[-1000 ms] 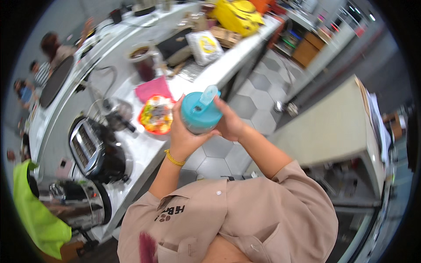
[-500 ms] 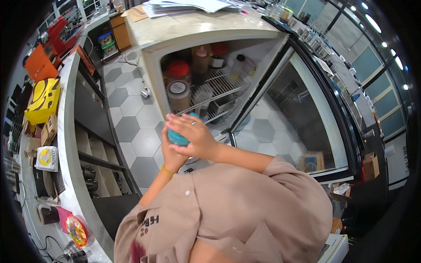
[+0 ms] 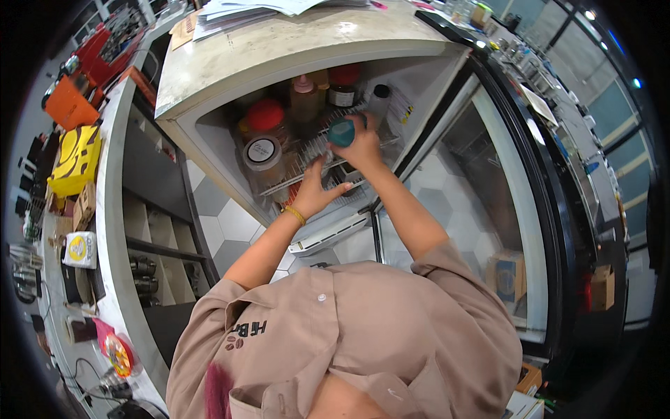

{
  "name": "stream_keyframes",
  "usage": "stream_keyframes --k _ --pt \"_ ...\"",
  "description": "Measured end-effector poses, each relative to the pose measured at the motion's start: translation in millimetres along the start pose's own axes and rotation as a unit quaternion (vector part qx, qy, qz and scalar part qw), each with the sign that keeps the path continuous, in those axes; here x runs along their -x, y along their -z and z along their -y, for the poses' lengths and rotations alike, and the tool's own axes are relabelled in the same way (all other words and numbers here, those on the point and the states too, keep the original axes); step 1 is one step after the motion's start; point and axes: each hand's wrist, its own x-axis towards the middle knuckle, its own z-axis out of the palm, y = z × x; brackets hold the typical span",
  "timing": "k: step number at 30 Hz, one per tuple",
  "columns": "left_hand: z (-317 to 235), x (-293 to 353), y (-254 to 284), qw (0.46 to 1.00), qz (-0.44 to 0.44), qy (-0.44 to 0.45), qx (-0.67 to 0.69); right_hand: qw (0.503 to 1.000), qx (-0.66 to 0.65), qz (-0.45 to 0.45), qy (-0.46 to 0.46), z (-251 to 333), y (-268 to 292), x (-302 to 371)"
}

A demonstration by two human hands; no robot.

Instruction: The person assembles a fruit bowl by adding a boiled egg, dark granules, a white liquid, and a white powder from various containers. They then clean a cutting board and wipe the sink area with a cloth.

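Right hand (image 3: 364,149) clamps the teal-lidded cup (image 3: 341,132), lid upward, axis roughly upright; left hand (image 3: 313,196) apart, spread.

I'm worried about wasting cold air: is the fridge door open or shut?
Open: the glass door is swung out to the right, and the right hand holds a teal cup inside.

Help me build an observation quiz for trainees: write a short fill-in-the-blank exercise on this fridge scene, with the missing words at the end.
1. The teal lid is gripped by the person's ____ hand.
2. The wrist of the left hand wears a ____ bracelet.
3. The fridge has its door standing ____.
4. Loose papers lie on ____ of the fridge.

Missing words: right; yellow; open; top.
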Motion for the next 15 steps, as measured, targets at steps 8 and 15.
stream_keyframes --k 8,15 --pt "-1.9 75.9 58.9 0.978 -0.013 0.066 0.198 0.980 0.168 -0.072 0.085 -7.2 -29.1 -17.2" --pt "-21.1 116.7 95.2 0.991 -0.090 0.017 0.099 0.947 0.038 0.185 0.260 115.9 -69.6 -96.0"
